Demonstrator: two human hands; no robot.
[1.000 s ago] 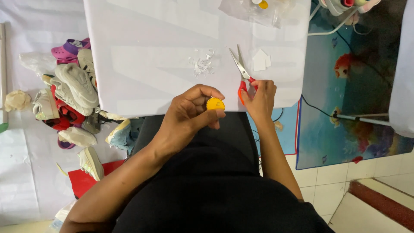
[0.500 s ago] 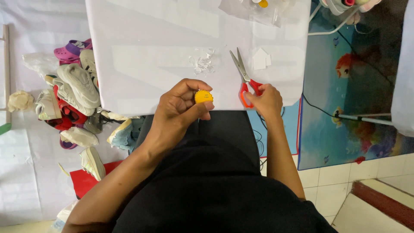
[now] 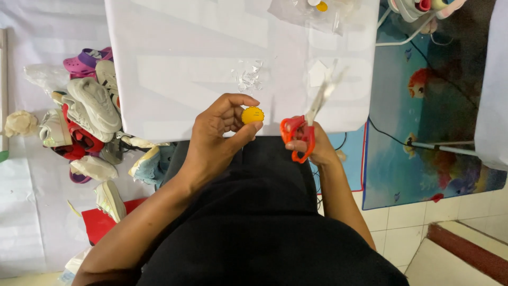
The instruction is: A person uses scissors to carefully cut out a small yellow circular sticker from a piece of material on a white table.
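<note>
My left hand (image 3: 217, 135) pinches a small round yellow disc with a scalloped edge (image 3: 252, 115) between thumb and fingertips, at the near edge of a white table (image 3: 174, 63). To its right, my right hand (image 3: 312, 150) has its fingers through the red handles of a pair of scissors (image 3: 304, 127). The blades point up and away over the table and look blurred. The scissors and the disc are apart.
Clear plastic scraps (image 3: 248, 77) and a small white piece (image 3: 317, 71) lie on the table. A clear bag with small items (image 3: 317, 10) sits at the far edge. A pile of shoes (image 3: 84, 116) lies on the floor at left; a fish-pattern mat (image 3: 434, 106) with a cable at right.
My right hand has swung the scissors so the blades now tilt up to the right, and moved slightly down. My left hand has turned the yellow disc face-up and shifted little.
</note>
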